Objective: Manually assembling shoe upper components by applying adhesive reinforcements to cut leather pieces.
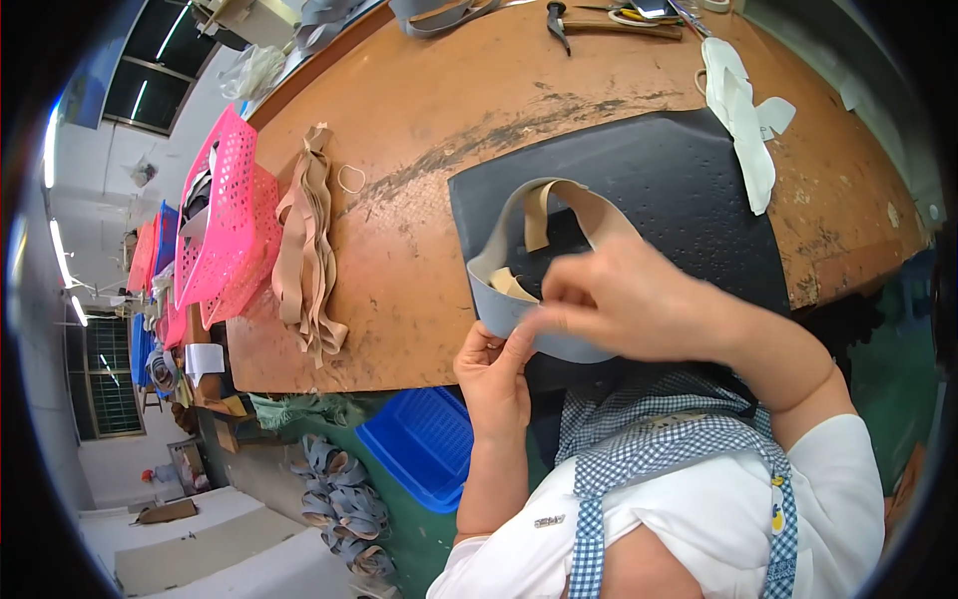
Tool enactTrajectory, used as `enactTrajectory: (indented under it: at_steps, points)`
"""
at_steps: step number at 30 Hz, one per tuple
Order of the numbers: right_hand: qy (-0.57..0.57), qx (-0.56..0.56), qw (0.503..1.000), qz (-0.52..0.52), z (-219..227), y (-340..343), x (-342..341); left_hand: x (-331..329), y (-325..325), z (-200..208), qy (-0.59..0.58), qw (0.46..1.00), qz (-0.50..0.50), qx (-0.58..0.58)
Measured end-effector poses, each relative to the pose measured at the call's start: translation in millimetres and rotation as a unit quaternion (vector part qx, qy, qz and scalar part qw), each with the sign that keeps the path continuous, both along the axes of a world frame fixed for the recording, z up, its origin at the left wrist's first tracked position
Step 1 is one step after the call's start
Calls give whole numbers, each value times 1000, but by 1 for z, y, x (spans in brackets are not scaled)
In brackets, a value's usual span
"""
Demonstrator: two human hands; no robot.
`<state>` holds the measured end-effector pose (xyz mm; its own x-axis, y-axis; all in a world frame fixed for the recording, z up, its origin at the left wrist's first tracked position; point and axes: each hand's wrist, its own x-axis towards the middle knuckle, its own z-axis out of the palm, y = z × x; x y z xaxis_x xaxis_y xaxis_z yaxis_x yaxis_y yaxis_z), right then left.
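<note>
A looped strip of grey-blue material (496,309) with a beige inner face stands on edge over a black mat (639,165). My left hand (494,374) pinches its near left edge between thumb and fingers. Above the loop's near side, my right hand (634,299) is closed in a pinch, slightly blurred; whatever it grips is hidden. Inside the loop a tan strip end (537,222) hangs down from the far side. A small cream piece (511,285) shows against the left inner wall, close to my right fingertips.
A bundle of tan strips (307,250) lies left on the wooden table (399,240), beside pink baskets (225,220). White pattern pieces (743,130) lie at the mat's far right; a hammer (599,28) is at the back. Below stand a blue crate (424,449) and grey-blue rolls (344,499).
</note>
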<state>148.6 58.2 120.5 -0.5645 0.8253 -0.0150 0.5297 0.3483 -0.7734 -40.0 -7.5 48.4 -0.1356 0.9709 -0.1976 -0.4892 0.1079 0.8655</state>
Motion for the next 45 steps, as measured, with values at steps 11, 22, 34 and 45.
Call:
enactTrajectory:
  at_steps: [11, 22, 34, 45]
  points:
    - [142, -51, 983, -107, -25, -30, 13, 15, 16, 5, 6, 999, -39, -25]
    - [160, -35, 976, -141, -29, -19, 4, 16, 11, -5, 109, 993, -18, 31]
    - [245, -58, 962, -110, -29, -8, -10, -3, 54, 69, 328, 895, 222, 205]
    - [197, 415, 886, -69, -78, -49, 31, 64, 45, -22, 787, 440, -202, 384]
